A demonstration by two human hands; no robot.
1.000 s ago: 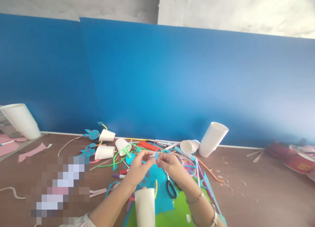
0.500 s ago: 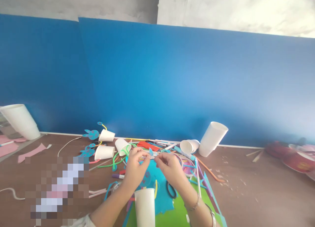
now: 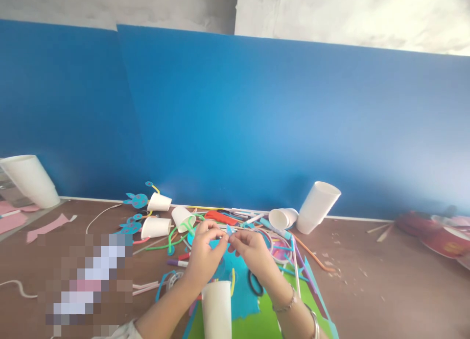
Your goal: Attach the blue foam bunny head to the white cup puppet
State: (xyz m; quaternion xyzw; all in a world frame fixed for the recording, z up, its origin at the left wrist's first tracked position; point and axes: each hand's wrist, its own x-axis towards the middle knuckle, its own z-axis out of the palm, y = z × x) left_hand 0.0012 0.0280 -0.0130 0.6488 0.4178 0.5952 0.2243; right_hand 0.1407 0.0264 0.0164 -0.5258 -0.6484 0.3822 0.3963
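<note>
Both hands meet above the craft pile at the table's middle. My left hand (image 3: 204, 253) and my right hand (image 3: 248, 247) pinch a small blue paper piece (image 3: 229, 230) between their fingertips. Below them lie a blue sheet (image 3: 240, 290) on a green sheet (image 3: 268, 317), with black-handled scissors (image 3: 254, 283) beside my right wrist. A white paper cup (image 3: 216, 309) stands just in front of my forearms.
White cups with blue cut-out figures (image 3: 156, 214) lie at the left of the pile. More white cups (image 3: 316, 206) lean on the blue wall; another stack (image 3: 31, 180) is far left. Straws, markers and scraps litter the brown table (image 3: 385, 285). Red plates (image 3: 436, 233) sit far right.
My hands have shifted slightly left and drawn closer together, still working the small blue piece between the fingertips.
</note>
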